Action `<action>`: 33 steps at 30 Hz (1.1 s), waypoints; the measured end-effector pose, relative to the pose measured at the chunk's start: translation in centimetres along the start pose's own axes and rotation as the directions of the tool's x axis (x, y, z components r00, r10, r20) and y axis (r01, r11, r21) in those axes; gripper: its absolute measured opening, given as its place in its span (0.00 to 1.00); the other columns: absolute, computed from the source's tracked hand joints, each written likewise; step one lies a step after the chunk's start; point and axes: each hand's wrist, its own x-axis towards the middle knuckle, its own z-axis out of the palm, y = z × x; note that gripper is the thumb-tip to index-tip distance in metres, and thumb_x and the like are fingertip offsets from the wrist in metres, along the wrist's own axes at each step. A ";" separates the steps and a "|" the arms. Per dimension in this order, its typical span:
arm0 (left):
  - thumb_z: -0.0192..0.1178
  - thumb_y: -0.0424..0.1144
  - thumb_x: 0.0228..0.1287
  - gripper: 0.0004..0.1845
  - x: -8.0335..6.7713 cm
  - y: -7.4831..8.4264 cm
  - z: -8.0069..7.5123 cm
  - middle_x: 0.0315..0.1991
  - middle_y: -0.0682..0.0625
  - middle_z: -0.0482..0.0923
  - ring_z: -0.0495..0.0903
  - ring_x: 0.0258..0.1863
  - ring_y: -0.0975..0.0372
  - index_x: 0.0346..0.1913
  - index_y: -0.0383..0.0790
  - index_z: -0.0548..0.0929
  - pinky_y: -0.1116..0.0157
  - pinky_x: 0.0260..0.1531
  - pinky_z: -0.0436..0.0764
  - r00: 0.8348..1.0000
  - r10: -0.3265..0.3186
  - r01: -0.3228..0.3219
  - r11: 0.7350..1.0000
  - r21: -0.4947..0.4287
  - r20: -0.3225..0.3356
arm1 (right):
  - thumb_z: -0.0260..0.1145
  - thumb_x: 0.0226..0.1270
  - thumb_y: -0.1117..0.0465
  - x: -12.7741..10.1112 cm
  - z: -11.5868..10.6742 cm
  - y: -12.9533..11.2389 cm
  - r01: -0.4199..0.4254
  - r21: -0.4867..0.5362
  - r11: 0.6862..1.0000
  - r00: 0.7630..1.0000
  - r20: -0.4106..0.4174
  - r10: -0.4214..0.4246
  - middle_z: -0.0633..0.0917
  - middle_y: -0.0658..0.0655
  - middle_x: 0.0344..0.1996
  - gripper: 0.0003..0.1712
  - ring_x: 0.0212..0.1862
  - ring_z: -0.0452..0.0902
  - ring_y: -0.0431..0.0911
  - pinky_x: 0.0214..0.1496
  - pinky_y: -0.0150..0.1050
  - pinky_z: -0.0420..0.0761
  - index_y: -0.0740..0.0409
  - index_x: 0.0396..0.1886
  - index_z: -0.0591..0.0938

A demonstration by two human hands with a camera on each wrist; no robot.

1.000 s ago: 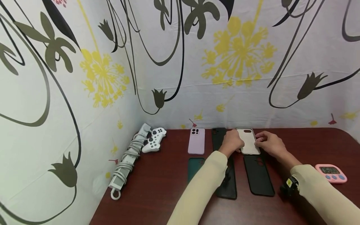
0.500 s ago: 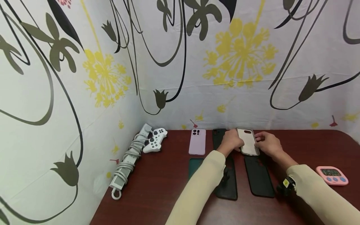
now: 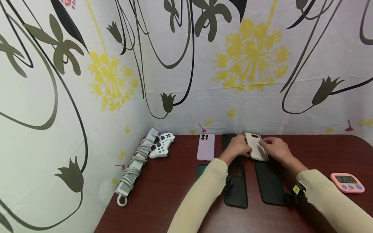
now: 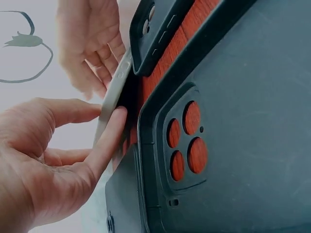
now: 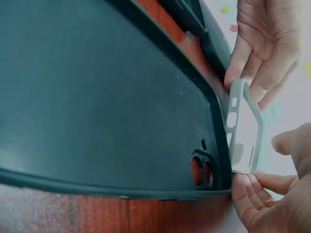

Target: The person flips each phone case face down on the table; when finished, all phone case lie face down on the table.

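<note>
Cream-coloured phone case [image 3: 257, 149] between two hands, at the back of a dark red tabletop [image 3: 163, 200], slightly tilted and not yet released. It occupies the right end of the back row, just behind the right-hand black case [image 3: 270, 184]; which of its edges touch the tabletop cannot be told. The left hand [image 3: 239, 145] pinches one long side, thumb on one face and forefinger on the other. The right hand [image 3: 278, 149] is at the opposite side: as the right wrist view shows, its fingers touch the case's edge while the thumb stands apart, so no pinch is evident. From where I stand, five other cases lie flat in two rows: a lilac case [image 3: 206, 147] and a dark case [image 3: 227, 139] in the back row; a teal case [image 3: 201, 169], partly hidden by the sleeve, and two black ones in front, the left-hand black case [image 3: 236, 187] included. Judged by this layout, the arrangement is nearly complete: five pieces appear settled, and only the straightening and release of the cream one seem left. A cord-wrapped power strip [image 3: 132, 171] and white game controller [image 3: 162, 145] lie well apart to the left, a pink timer [image 3: 347, 183] to the right; all three seem uninvolved.
</note>
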 end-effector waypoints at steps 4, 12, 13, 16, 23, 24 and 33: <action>0.69 0.26 0.67 0.32 -0.4 -0.3 -0.7 0.59 0.38 0.84 0.91 0.40 0.50 0.73 0.33 0.74 0.55 0.41 0.92 0.997 0.017 -0.002 0.981 -0.194 0.076 | 0.48 0.85 0.35 -0.1 -0.2 -0.3 -0.024 0.006 1.000 0.999 0.032 0.024 0.78 0.78 0.66 0.44 0.52 0.86 0.61 0.46 0.49 0.87 0.72 0.73 0.72; 0.68 0.20 0.64 0.42 -0.2 -0.9 -1.7 0.72 0.35 0.73 0.89 0.49 0.43 0.80 0.34 0.65 0.46 0.54 0.89 0.988 0.039 0.029 0.904 -0.427 0.149 | 0.50 0.82 0.32 0.4 -0.2 -0.6 -0.047 0.073 0.996 0.997 0.062 0.043 0.80 0.78 0.62 0.48 0.51 0.89 0.57 0.46 0.46 0.91 0.75 0.71 0.74; 0.69 0.20 0.64 0.42 -0.3 -0.9 -1.7 0.72 0.35 0.73 0.89 0.49 0.44 0.80 0.34 0.65 0.45 0.54 0.89 0.988 0.042 0.027 0.901 -0.433 0.148 | 0.51 0.82 0.32 0.5 -0.2 -0.6 -0.046 0.082 0.996 0.997 0.068 0.041 0.81 0.78 0.61 0.49 0.51 0.89 0.57 0.46 0.46 0.92 0.76 0.71 0.74; 0.69 0.22 0.65 0.41 -0.5 -0.9 -2.0 0.72 0.36 0.73 0.90 0.46 0.46 0.79 0.35 0.66 0.45 0.55 0.88 0.988 0.049 0.022 0.896 -0.444 0.147 | 0.53 0.80 0.30 0.6 -0.1 -0.7 -0.054 0.098 0.994 0.995 0.092 0.045 0.82 0.77 0.60 0.51 0.54 0.87 0.59 0.48 0.45 0.92 0.77 0.71 0.73; 0.69 0.23 0.66 0.39 -0.7 -0.5 -2.2 0.70 0.38 0.74 0.90 0.42 0.48 0.78 0.36 0.68 0.42 0.56 0.87 0.986 0.086 -0.009 0.882 -0.471 0.142 | 0.49 0.79 0.27 0.7 -0.2 -1.2 -0.101 0.113 0.988 0.986 0.142 0.084 0.81 0.76 0.62 0.56 0.59 0.85 0.60 0.51 0.45 0.92 0.78 0.75 0.67; 0.69 0.24 0.66 0.39 -0.8 -0.4 -2.2 0.70 0.38 0.74 0.90 0.42 0.48 0.78 0.37 0.68 0.42 0.56 0.87 0.986 0.092 -0.015 0.883 -0.469 0.142 | 0.49 0.79 0.27 0.8 -0.2 -1.3 -0.108 0.117 0.987 0.985 0.149 0.090 0.81 0.76 0.63 0.57 0.59 0.85 0.60 0.52 0.44 0.92 0.78 0.75 0.66; 0.69 0.26 0.69 0.38 -1.3 0.2 -2.2 0.71 0.39 0.74 0.90 0.44 0.46 0.79 0.38 0.67 0.44 0.53 0.89 0.989 0.100 -0.052 0.924 -0.378 0.109 | 0.50 0.75 0.23 1.2 0.1 -1.8 -0.137 0.207 0.969 0.978 0.185 0.099 0.81 0.77 0.63 0.63 0.54 0.89 0.53 0.52 0.45 0.92 0.82 0.76 0.63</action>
